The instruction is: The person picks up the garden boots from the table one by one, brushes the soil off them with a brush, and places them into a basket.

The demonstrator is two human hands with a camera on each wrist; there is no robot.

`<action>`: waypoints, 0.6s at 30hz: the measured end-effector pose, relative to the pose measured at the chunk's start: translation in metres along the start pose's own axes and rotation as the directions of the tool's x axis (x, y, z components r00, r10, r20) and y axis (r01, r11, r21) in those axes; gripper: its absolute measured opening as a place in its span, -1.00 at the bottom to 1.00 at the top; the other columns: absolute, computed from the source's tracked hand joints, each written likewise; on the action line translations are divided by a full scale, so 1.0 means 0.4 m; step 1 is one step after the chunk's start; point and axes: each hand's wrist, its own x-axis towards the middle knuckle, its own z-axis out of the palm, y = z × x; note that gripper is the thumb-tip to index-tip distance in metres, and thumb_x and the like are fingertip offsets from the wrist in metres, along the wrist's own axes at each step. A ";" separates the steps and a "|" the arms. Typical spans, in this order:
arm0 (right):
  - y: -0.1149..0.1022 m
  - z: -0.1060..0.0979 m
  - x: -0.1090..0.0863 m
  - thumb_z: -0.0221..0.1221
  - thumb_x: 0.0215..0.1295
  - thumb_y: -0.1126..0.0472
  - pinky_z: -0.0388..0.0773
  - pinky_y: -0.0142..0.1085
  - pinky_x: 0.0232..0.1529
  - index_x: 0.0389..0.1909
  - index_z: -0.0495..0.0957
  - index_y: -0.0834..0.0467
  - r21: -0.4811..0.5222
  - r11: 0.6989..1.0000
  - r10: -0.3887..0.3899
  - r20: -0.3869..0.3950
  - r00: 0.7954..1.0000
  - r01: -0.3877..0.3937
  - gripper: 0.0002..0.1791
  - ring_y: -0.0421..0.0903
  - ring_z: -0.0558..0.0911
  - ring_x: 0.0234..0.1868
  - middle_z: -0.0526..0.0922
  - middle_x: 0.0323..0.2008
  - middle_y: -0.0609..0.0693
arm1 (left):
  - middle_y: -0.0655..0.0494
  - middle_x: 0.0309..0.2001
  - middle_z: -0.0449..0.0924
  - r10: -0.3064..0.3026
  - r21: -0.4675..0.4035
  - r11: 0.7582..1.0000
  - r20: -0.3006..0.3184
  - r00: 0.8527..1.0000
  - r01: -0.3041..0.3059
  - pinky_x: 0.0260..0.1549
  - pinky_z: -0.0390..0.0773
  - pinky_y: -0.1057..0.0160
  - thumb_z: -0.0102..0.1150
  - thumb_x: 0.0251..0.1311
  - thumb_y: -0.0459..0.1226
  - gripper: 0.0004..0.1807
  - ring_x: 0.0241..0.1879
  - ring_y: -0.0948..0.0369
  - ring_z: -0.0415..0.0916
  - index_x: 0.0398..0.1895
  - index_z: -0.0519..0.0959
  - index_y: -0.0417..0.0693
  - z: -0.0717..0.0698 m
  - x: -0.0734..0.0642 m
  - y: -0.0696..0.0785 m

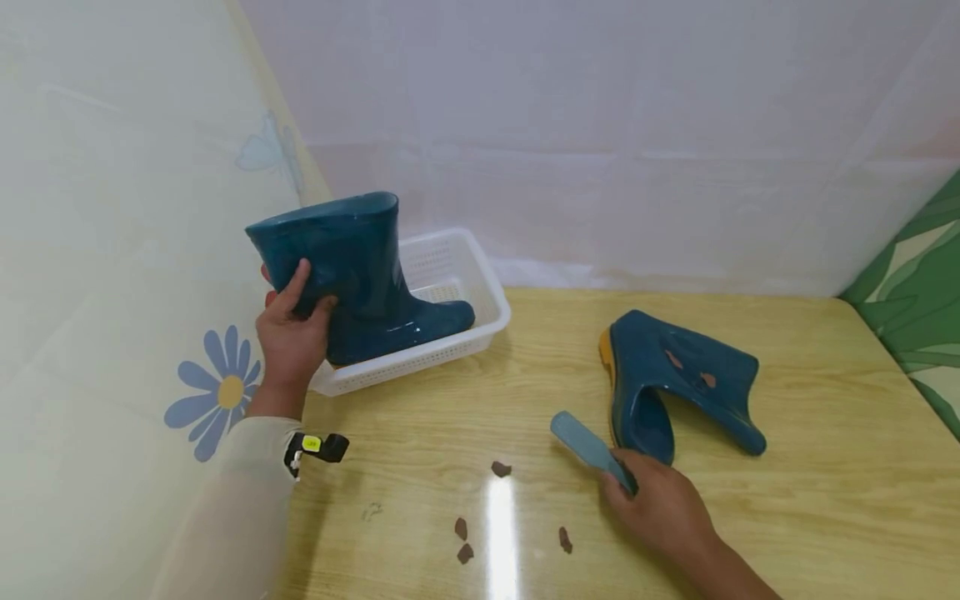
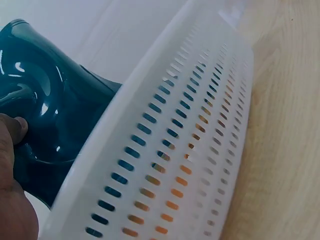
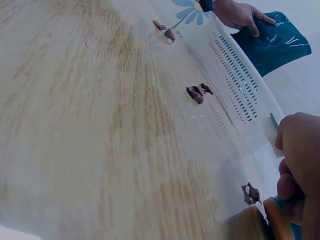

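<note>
Boot (image 1: 367, 283) and basket (image 1: 435, 360) share the far left corner of the tabletop (image 1: 420, 450): the boot's foot (image 1: 405, 329) sits inside the basket, and the left hand (image 1: 292, 333) grasps the shaft (image 1: 360, 246) while the right hand (image 1: 663, 504) grips a brush (image 1: 588, 446). It probably handles light and tough, but slick and floppy up top (glossy rubber, apparently); the stiffer ankle (image 1: 375, 310) should give a surer hold.

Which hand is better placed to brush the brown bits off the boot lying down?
The right hand, I'd say: it grips the brush and is beside the lying boot with the brown bits. The left hand is farther off, holding the other boot in the white basket.
</note>
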 end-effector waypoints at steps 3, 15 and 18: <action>0.001 -0.001 0.000 0.35 0.30 0.11 0.64 -0.06 -0.21 0.06 0.68 0.24 -0.003 1.000 0.004 0.004 1.000 -0.004 -0.62 -0.07 0.70 -0.22 0.75 -0.11 0.06 | 0.09 0.44 0.37 -0.056 0.048 0.997 0.036 0.998 0.054 0.32 0.32 -0.04 0.32 0.26 -0.51 -0.27 0.43 0.10 0.29 0.36 0.48 0.39 -0.006 -0.007 -0.005; 0.000 0.006 -0.004 0.36 0.29 0.13 0.64 -0.04 -0.21 0.04 0.69 0.23 -0.001 1.000 -0.007 -0.008 1.000 0.007 -0.64 -0.03 0.71 -0.21 0.75 -0.13 0.07 | 0.10 0.61 0.03 -0.274 0.177 0.956 0.257 0.927 0.234 0.29 0.20 -0.33 0.28 0.36 -0.36 -0.23 0.53 -0.12 0.04 0.45 0.30 0.61 -0.064 -0.015 0.001; 0.001 0.009 -0.005 0.36 0.29 0.13 0.64 -0.04 -0.20 0.04 0.69 0.22 0.006 1.000 0.000 -0.001 1.000 0.000 -0.64 -0.03 0.72 -0.20 0.75 -0.12 0.06 | 0.05 0.61 0.03 -0.269 0.203 0.955 0.290 0.918 0.216 0.30 0.19 -0.33 0.29 0.36 -0.36 -0.24 0.53 -0.13 0.03 0.47 0.31 0.56 -0.073 -0.024 0.005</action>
